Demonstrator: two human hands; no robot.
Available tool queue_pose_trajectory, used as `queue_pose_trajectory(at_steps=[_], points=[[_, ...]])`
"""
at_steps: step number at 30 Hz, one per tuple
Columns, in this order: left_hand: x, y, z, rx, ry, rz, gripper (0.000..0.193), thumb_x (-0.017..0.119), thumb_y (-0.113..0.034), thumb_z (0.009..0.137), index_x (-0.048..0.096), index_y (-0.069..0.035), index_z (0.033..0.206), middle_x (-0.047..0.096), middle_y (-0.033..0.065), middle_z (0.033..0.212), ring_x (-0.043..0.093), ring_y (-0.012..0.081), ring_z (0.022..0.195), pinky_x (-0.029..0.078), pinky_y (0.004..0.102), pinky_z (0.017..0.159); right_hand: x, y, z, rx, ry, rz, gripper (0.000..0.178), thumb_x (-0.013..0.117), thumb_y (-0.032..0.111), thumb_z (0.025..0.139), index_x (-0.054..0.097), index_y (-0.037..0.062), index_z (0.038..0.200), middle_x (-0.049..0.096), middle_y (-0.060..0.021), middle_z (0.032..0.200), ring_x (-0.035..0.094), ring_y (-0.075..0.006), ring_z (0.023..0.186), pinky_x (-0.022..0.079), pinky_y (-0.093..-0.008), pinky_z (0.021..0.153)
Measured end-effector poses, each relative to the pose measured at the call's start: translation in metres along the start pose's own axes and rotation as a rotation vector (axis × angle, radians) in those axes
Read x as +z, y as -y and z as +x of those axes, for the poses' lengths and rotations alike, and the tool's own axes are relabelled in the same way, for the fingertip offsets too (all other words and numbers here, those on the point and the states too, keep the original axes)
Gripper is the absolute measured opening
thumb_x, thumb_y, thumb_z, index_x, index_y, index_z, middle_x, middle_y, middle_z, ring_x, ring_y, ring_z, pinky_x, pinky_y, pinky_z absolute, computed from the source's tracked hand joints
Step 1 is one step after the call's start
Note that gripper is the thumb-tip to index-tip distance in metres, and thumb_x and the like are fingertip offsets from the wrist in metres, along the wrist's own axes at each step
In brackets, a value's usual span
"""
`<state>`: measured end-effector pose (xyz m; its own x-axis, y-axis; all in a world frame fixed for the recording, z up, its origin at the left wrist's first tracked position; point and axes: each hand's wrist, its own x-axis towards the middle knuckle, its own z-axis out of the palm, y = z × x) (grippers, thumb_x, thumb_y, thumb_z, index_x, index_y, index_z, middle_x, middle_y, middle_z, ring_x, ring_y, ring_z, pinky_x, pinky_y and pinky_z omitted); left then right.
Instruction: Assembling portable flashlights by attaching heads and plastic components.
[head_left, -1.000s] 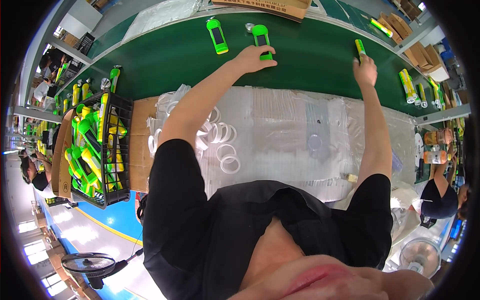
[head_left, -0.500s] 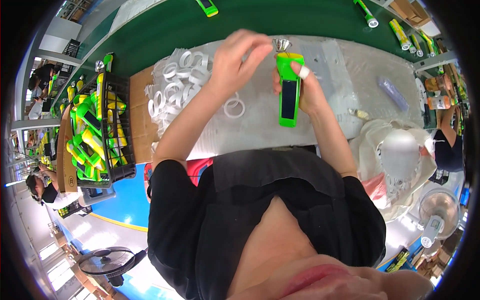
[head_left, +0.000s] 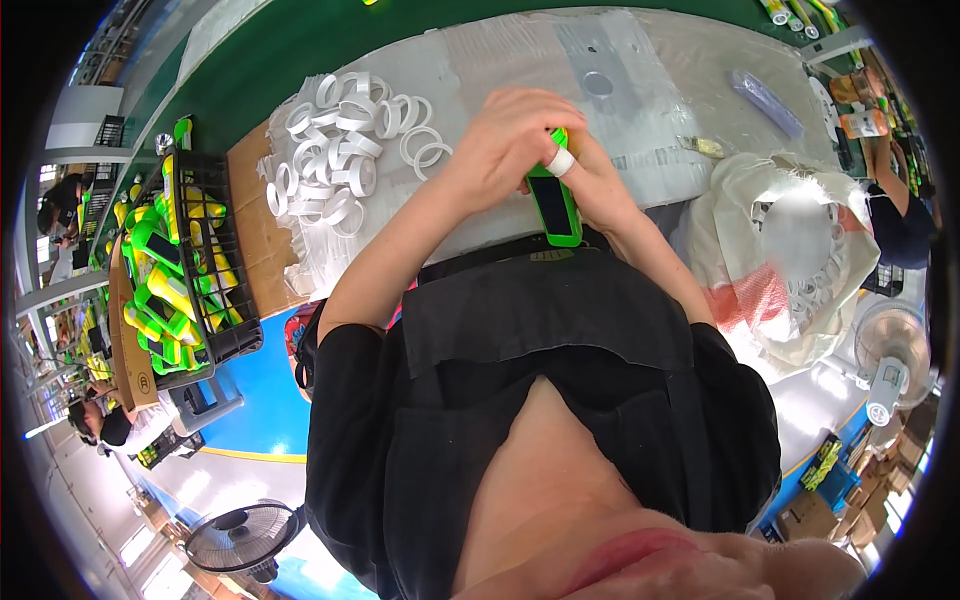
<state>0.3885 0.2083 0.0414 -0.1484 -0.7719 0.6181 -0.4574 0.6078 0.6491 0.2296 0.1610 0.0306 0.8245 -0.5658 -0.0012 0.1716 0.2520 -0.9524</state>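
A green flashlight with a dark panel along its body stands between my hands, close to my apron. My right hand, with white tape around the thumb, is wrapped around its upper body. Over the head end my left hand is closed, its fingers bent across the top. The head and whatever is in it are hidden under the fingers. To the left of my hands lies a pile of white plastic rings on the plastic-covered worktop.
On the left, a black crate holds several green and yellow flashlights. A white woven sack stands at the right. A bubble-wrap-like clear roll and a small round disc lie on the worktop. Fans stand behind.
My left hand has come down onto the flashlight's head, covering the silver reflector that showed there. Both hands and the flashlight are closer to my body. The view has shifted.
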Motion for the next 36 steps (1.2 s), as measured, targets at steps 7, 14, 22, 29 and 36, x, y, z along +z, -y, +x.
queue_pose_trajectory(at_steps=[7,14,22,29,36], points=[[0.041,0.011,0.036,-0.180,-0.095,-0.137,0.037,0.050,-0.031,0.097,0.061,-0.003,0.119,0.063,0.0161,0.116,0.057,0.0338,0.111,0.041,0.0411,0.096,-0.029,0.006,-0.022,-0.072,-0.203,0.228,0.050,0.052,0.036,0.097,0.040,0.0042,0.135,0.061,-0.0141,0.103,0.062,-0.0190,0.082,0.050,-0.0307,0.071],[0.087,0.095,0.045,-0.345,0.122,0.596,0.049,0.069,-0.034,0.084,0.061,-0.004,0.121,0.061,0.0141,0.118,0.052,0.0319,0.115,0.042,0.0407,0.095,-0.056,0.004,-0.046,-0.053,-0.399,0.200,0.049,0.052,0.040,0.096,0.045,0.0045,0.128,0.061,-0.0142,0.092,0.059,-0.0211,0.077,0.048,-0.0326,0.070],[0.072,0.105,0.040,-0.265,-0.017,0.281,0.042,0.069,-0.029,0.086,0.063,-0.008,0.122,0.062,0.0095,0.114,0.053,0.0274,0.110,0.042,0.0396,0.092,-0.061,0.007,-0.045,-0.038,-0.332,0.170,0.047,0.052,0.038,0.097,0.046,0.0035,0.129,0.062,-0.0142,0.092,0.060,-0.0200,0.076,0.048,-0.0309,0.071],[0.035,0.008,0.021,-0.141,0.123,-0.010,0.035,0.045,-0.020,0.101,0.059,-0.008,0.130,0.052,0.0114,0.118,0.049,0.0221,0.110,0.046,0.0318,0.086,-0.047,0.015,-0.033,-0.049,-0.168,0.176,0.037,0.053,0.025,0.096,0.051,0.0001,0.124,0.063,-0.0126,0.092,0.061,-0.0176,0.074,0.049,-0.0295,0.068],[0.013,-0.005,-0.005,-0.029,0.007,0.162,0.039,0.040,-0.023,0.101,0.060,-0.005,0.129,0.053,0.0131,0.120,0.051,0.0278,0.106,0.043,0.0360,0.092,-0.017,0.019,-0.017,0.035,-0.087,0.065,0.036,0.054,0.026,0.096,0.052,0.0002,0.121,0.062,-0.0107,0.092,0.062,-0.0165,0.075,0.049,-0.0286,0.068]])
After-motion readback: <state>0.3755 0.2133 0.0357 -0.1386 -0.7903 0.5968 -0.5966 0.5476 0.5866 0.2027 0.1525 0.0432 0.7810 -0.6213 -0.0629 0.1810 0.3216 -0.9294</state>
